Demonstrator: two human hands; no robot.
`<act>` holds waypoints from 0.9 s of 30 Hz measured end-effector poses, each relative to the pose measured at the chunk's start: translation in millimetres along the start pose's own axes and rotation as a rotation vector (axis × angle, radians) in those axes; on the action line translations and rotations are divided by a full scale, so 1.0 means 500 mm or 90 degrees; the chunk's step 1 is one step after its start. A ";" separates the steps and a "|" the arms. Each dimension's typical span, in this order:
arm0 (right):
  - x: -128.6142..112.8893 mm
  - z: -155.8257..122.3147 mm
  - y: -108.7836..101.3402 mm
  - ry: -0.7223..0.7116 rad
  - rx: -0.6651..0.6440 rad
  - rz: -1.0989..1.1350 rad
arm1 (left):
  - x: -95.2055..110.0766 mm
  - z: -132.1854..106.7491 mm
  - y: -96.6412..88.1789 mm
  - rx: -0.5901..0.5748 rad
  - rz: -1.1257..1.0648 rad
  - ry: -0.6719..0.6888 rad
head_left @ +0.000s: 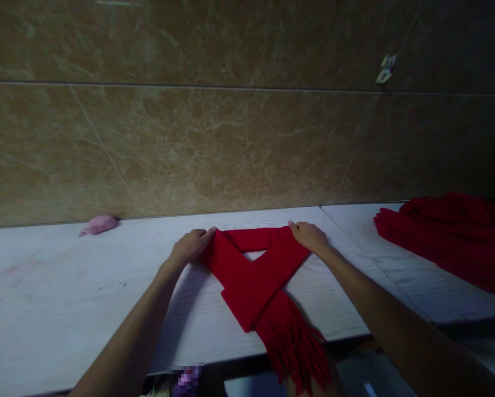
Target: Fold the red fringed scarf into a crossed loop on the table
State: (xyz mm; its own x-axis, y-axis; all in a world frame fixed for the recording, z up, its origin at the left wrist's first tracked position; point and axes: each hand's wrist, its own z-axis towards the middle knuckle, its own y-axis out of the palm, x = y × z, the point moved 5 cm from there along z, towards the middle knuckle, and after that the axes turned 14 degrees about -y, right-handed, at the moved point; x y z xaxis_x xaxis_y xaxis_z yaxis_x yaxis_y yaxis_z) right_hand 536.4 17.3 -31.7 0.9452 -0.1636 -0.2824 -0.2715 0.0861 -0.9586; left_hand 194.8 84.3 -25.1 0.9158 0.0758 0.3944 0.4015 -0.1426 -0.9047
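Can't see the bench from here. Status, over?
Left hand, right hand pressing red scarf's far corners. Ends crossed, fringe over table edge. Nothing obstructing.

two red scarves point(256, 275) point(450, 237), one pink scrap point(98, 224)

Bare white table point(57, 292) left of the fingers; tiled wall point(231, 154) close beyond them; red cloth pile point(450, 237) blocking rightward.

Two bare forearms come in from the lower edge, no sleeves, cuffs or gloves on either. The left hand point(190, 245) and right hand point(309, 236) carry no rings, watch or bracelet that can be made out in the dim light. Fingernails are too small to tell apart.
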 end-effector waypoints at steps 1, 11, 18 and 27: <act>-0.003 0.003 0.002 -0.009 0.004 -0.004 | 0.004 -0.001 0.001 -0.009 -0.004 0.012; -0.011 0.041 0.003 -0.065 0.020 -0.018 | 0.046 0.031 -0.010 -0.251 -0.215 0.210; 0.005 0.062 0.015 -0.054 0.035 -0.034 | 0.089 0.042 0.011 -0.285 -0.181 0.295; 0.004 0.063 0.025 -0.064 0.027 -0.049 | 0.075 0.079 0.025 -0.188 -0.041 0.344</act>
State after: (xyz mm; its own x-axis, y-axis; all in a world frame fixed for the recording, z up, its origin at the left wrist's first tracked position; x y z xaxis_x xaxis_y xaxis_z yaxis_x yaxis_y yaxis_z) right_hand 540.4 49.0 -43.0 0.9769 -0.0720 -0.2012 -0.1918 0.1190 -0.9742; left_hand 233.8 124.6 -27.9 0.7351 -0.4063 0.5427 0.3718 -0.4278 -0.8239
